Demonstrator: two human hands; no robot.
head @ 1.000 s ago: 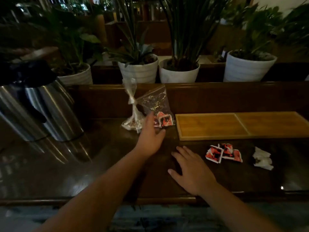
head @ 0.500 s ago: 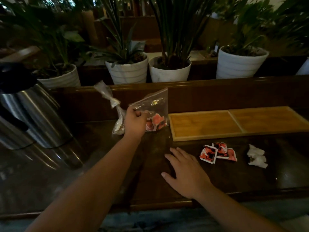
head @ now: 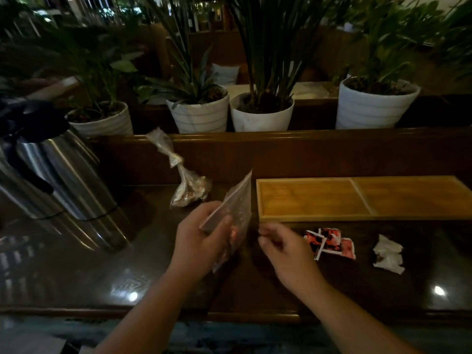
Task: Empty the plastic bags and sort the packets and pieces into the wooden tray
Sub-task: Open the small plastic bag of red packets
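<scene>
My left hand (head: 198, 241) grips a clear zip bag (head: 233, 213) with red packets inside, held tilted above the dark table. My right hand (head: 283, 247) hovers just right of the bag, fingers curled and apart, holding nothing. A second clear bag (head: 187, 189), knotted at its neck and holding brownish pieces, stands behind on the table. The two-compartment wooden tray (head: 362, 218) lies at the right with nothing in it. In front of it lie red packets (head: 329, 242) and white packets (head: 388, 254).
Two steel thermos jugs (head: 63, 175) stand at the left. A raised wooden ledge (head: 306, 139) with several white plant pots (head: 373, 108) runs behind the table. The table's front edge (head: 229, 312) is close to me.
My left hand picked up the zip bag from the back of the table and brought it toward me. My right hand lifted off the table and moved toward the bag.
</scene>
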